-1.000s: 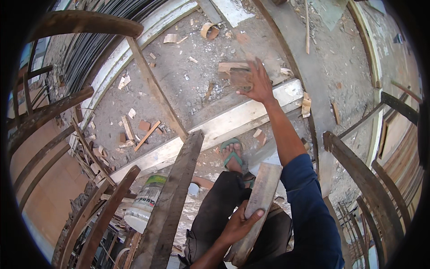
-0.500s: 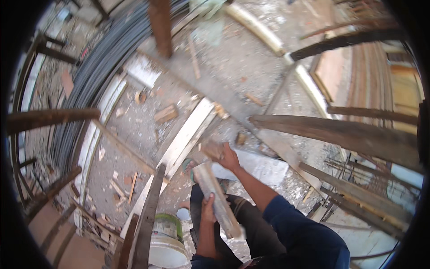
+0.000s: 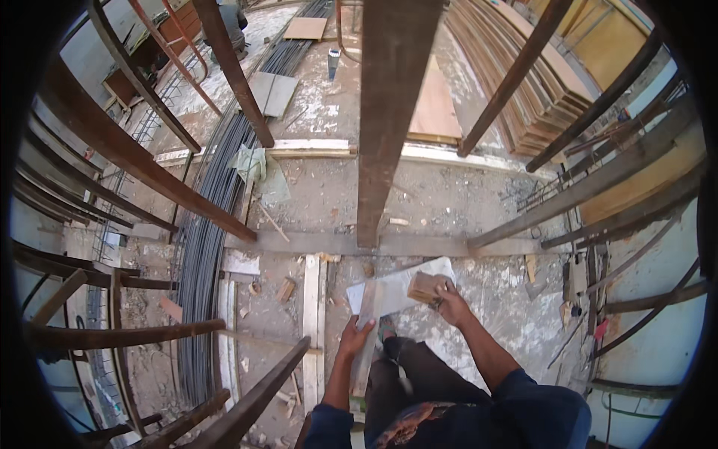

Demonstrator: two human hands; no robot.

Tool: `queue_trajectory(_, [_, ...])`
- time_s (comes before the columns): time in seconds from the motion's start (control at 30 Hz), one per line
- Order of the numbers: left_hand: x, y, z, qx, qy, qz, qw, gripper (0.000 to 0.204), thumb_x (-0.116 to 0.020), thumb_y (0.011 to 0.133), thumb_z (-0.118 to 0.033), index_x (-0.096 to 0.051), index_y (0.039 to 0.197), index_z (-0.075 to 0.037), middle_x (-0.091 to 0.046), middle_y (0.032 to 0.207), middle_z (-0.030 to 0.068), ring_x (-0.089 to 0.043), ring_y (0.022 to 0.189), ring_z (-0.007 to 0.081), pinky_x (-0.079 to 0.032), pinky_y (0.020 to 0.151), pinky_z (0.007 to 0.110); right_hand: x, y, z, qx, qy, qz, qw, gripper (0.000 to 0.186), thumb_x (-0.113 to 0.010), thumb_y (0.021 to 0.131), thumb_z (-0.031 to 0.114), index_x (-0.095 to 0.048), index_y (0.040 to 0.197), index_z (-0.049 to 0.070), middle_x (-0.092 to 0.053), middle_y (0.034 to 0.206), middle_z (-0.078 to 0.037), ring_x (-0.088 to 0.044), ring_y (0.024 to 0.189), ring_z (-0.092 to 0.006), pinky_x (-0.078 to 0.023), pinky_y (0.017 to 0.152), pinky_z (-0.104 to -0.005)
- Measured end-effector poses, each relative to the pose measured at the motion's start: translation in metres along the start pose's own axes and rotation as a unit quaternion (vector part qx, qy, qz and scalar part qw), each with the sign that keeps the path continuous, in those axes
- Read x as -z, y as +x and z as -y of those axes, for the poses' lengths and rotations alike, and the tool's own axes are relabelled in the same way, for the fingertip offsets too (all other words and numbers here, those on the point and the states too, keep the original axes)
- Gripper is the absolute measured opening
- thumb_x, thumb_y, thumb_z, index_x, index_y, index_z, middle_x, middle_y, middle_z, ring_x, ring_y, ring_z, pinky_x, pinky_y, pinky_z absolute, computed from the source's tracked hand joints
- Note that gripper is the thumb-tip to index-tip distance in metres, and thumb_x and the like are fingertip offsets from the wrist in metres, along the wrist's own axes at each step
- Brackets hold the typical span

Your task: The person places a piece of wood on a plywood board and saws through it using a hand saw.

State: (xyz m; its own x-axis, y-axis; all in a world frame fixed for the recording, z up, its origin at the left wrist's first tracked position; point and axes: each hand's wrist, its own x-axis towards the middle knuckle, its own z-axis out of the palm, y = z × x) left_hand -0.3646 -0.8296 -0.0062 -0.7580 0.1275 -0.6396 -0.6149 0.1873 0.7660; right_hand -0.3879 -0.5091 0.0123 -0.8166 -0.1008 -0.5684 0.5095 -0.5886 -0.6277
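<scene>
One long wooden board is gripped by the left hand, one short block by the right hand, over a pale sheet — likely carrying, so the next move needs tight holding.

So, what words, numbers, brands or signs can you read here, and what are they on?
None can be read.
Dark shirt: the orange print is too blurred to tell whether it has letters.
Wooden block and plank: no writing I can make out.
</scene>
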Motion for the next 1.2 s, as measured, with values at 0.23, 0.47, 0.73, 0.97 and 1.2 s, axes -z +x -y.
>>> queue_trajectory(0.23, [-0.041, -0.029, -0.085, 0.006, 0.027, 0.105, 0.994, 0.060, -0.051, 0.098, -0.048, -0.048, 0.136, -0.002, -0.061, 0.122, 0.0145, -0.056, 0.110, 0.0222, -0.043, 0.096, 0.036, -0.057, -0.080, 0.067, 0.164, -0.203, -0.087, 0.961, 0.064, -0.076, 0.083, 0.015, -0.041, 0.136, 0.007, -0.060, 0.112, -0.016, -0.059, 0.102, -0.0225, -0.049, 0.087, -0.0357])
queue_trajectory(0.47, [-0.108, 0.009, -0.180, -0.079, 0.113, 0.190, 0.972, 0.058, -0.039, 0.103, -0.043, -0.040, 0.143, -0.001, -0.051, 0.137, 0.0147, -0.046, 0.126, 0.0228, -0.033, 0.108, 0.034, -0.036, -0.066, 0.119, 0.228, -0.110, -0.132, 0.958, 0.033, -0.066, 0.093, 0.013, -0.061, 0.121, -0.003, -0.064, 0.117, -0.010, -0.059, 0.107, -0.0146, -0.044, 0.097, -0.0300])
queue_trajectory(0.73, [-0.179, 0.149, -0.294, -0.186, 0.225, 0.150, 0.945, 0.065, -0.051, 0.098, -0.043, -0.038, 0.144, 0.000, -0.059, 0.128, 0.0244, -0.057, 0.121, 0.0318, -0.040, 0.103, 0.038, 0.005, 0.072, 0.239, 0.267, -0.100, -0.171, 0.943, 0.034, -0.064, 0.095, 0.012, -0.059, 0.124, -0.005, -0.060, 0.124, -0.013, -0.055, 0.116, -0.0189, -0.043, 0.101, -0.0320])
queue_trajectory(0.97, [-0.238, 0.268, -0.398, -0.201, 0.280, 0.086, 0.935, 0.082, -0.077, 0.073, -0.022, -0.039, 0.142, 0.000, -0.062, 0.119, 0.0282, -0.062, 0.109, 0.0420, -0.049, 0.093, 0.041, 0.014, 0.167, 0.383, 0.260, -0.077, -0.185, 0.945, 0.042, -0.067, 0.092, 0.008, -0.054, 0.128, -0.009, -0.056, 0.131, -0.017, -0.052, 0.123, -0.0222, -0.039, 0.106, -0.0346])
queue_trajectory(1.2, [-0.281, 0.341, -0.496, -0.264, 0.233, 0.059, 0.934, 0.063, -0.065, 0.073, -0.003, -0.045, 0.133, -0.001, -0.064, 0.112, 0.0253, -0.065, 0.100, 0.0418, -0.051, 0.085, 0.043, -0.015, 0.215, 0.504, 0.310, -0.072, -0.205, 0.926, 0.044, -0.067, 0.092, 0.009, -0.051, 0.129, -0.007, -0.057, 0.125, -0.014, -0.055, 0.117, -0.0216, -0.042, 0.103, -0.0339])
